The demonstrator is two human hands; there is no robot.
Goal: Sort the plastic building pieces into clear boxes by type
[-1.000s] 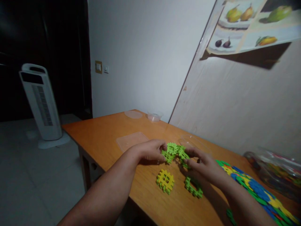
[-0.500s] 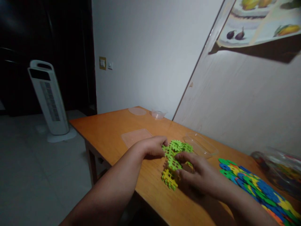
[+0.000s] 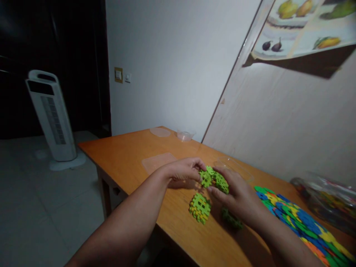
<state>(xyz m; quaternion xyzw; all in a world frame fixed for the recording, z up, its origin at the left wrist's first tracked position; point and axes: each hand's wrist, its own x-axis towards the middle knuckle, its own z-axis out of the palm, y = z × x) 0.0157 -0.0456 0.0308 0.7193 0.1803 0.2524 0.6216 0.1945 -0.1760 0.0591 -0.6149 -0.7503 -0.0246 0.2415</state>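
- Left hand [image 3: 183, 171], fingers curled, pinching the left edge of a green interlocking tile piece [image 3: 206, 178] between thumb and fingertips.
- Right hand [image 3: 239, 196], fingers bent and closed over the right side of a second green tile [image 3: 221, 182], joined or pressed against the first; exact joint hard to make out.
- Both hands close together, just above the orange wooden table [image 3: 125, 155], near its middle.
- Just near of the hands, lying flat on the table: one stacked tile, green on top of yellow [image 3: 199, 207].
- To its right, one darker green tile [image 3: 231, 219], partly hidden under the right hand and in shadow.
- Four loose tiles countable around the hands in all: two held, two lying.
- Further right, a spread of many coloured tiles [image 3: 300, 222], blue, green, yellow, orange; too many and too overlapped to count, cut off by the right edge.
- Beyond the hands, one clear shallow tray [image 3: 241, 171], partly covered by the right hand.
- Left of it, one flat clear lid [image 3: 158, 162].
- At the far end of the table, one round clear lid [image 3: 160, 131] and one small clear cup [image 3: 185, 135].
- At far right, a clear plastic bag or container [image 3: 325, 196] with blurred coloured contents.
- On the floor to the left, one white tower fan [image 3: 51, 118].
- On the right wall, a fruit picture [image 3: 300, 29], cut off at the top.
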